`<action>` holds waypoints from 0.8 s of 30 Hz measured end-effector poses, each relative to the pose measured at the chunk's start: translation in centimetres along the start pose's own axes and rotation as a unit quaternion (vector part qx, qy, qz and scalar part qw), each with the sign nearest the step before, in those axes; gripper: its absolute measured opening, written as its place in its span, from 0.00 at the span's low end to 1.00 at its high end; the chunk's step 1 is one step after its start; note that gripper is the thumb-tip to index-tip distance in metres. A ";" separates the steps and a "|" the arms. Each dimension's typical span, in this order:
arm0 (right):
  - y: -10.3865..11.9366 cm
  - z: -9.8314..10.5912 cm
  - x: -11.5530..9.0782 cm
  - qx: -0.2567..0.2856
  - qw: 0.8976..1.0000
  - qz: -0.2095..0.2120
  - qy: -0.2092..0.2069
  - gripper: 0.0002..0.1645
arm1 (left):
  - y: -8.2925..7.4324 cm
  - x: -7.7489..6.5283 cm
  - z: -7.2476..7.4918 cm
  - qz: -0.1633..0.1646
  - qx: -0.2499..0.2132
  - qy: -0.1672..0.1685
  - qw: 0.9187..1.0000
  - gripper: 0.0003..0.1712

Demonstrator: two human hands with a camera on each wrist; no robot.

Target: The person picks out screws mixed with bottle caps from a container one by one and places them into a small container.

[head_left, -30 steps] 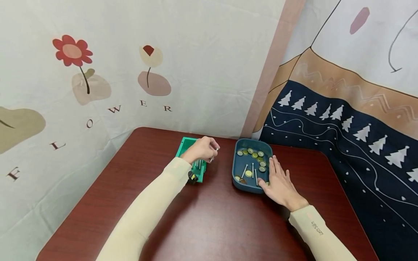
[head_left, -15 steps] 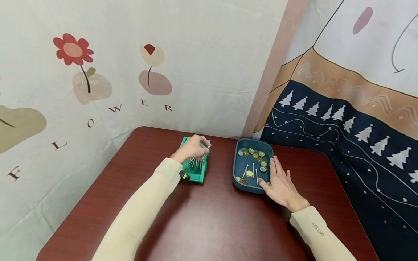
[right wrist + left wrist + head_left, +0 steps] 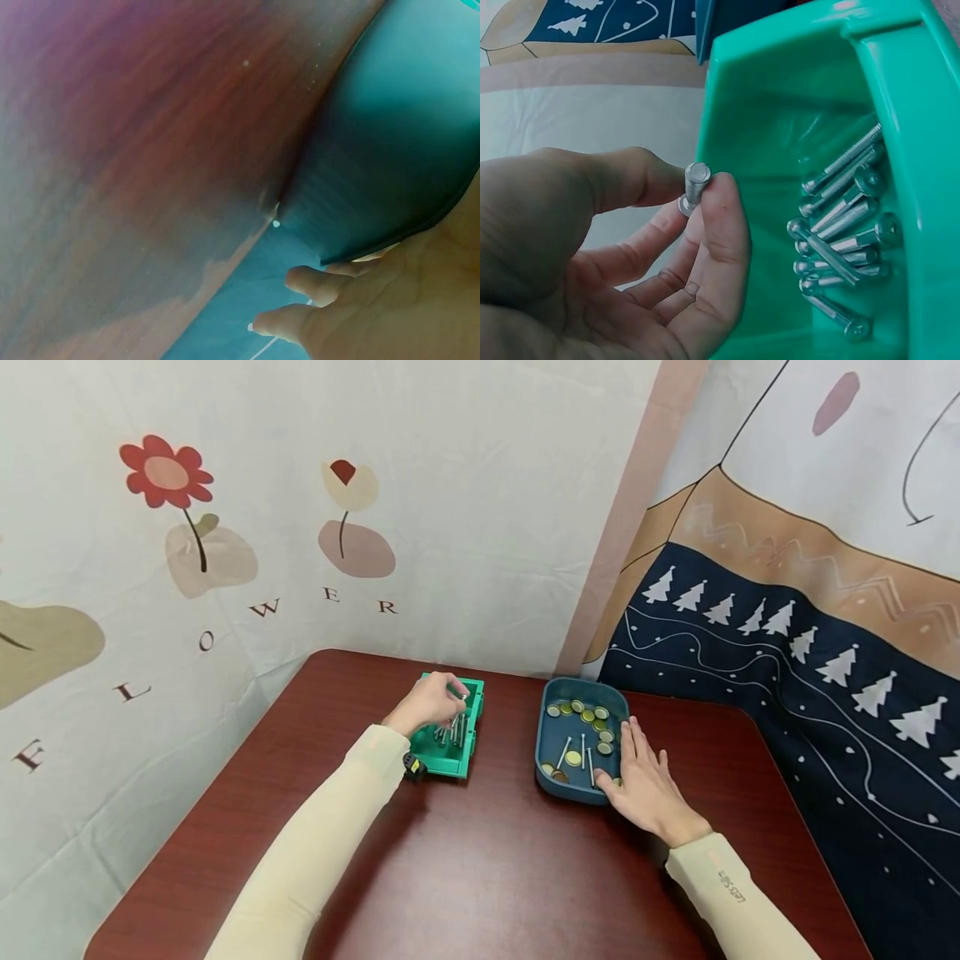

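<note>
My left hand (image 3: 431,702) is over the green bin (image 3: 448,767) at the back of the table, pinching a metal bolt (image 3: 695,184) between thumb and forefinger. The left wrist view shows that bolt nearly end-on. Several silver bolts (image 3: 838,262) lie in a loose pile inside the bin. My right hand (image 3: 648,789) rests along the right rim of a blue tray (image 3: 573,793), with its fingers straight. Inside the tray are several round yellow-green caps (image 3: 573,758) and three long bolts (image 3: 582,752). In the right wrist view the tray's outer wall (image 3: 390,142) shows beside the hand.
Both containers stand on a dark red-brown table (image 3: 480,877), with a gap between them. A printed cloth (image 3: 480,527) hangs behind the table's back edge, and a navy cloth with white trees (image 3: 750,652) hangs on the right.
My left hand has moved left, from beyond the green bin's right side to above the bin, with the bolt still pinched. My right hand has stayed on the blue tray.
</note>
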State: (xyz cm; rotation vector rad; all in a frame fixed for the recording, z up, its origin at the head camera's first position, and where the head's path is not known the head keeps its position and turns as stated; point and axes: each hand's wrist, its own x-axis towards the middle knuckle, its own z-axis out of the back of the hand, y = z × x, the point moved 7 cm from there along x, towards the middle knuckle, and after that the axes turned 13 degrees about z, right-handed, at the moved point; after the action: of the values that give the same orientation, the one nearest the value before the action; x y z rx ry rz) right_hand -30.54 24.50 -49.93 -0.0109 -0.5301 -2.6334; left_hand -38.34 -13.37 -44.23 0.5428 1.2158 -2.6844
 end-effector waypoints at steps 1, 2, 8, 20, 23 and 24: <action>0.0 0.1 0.0 -0.001 1.000 0.000 -0.001 0.62 | 0.1 0.1 0.0 0.003 0.005 -0.002 1.000 0.16; 0.0 0.1 0.0 -0.001 1.000 0.000 -0.001 0.62 | 0.1 0.1 -0.1 0.006 0.007 -0.002 1.000 0.16; -0.1 0.2 -0.1 -0.002 1.000 -0.002 -0.003 0.62 | 0.4 0.0 -0.5 0.009 0.034 -0.013 0.999 0.19; -0.2 0.0 0.0 0.002 1.000 -0.001 -0.004 0.63 | 1.0 0.7 -0.9 0.018 0.075 -0.016 0.997 0.27; -0.2 0.0 0.1 0.000 1.000 0.001 -0.003 0.62 | 1.0 0.8 -0.9 0.019 0.086 -0.018 0.996 0.27; -0.2 0.0 0.1 0.000 1.000 0.000 -0.002 0.62 | 1.0 0.8 -0.9 0.019 0.088 -0.019 0.996 0.27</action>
State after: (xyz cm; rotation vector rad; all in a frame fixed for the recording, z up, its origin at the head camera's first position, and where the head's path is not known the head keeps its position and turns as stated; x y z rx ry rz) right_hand -30.67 24.62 -50.02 -0.0161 -0.5310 -2.6341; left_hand -38.59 -13.38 -45.83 0.5302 0.9562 -2.7718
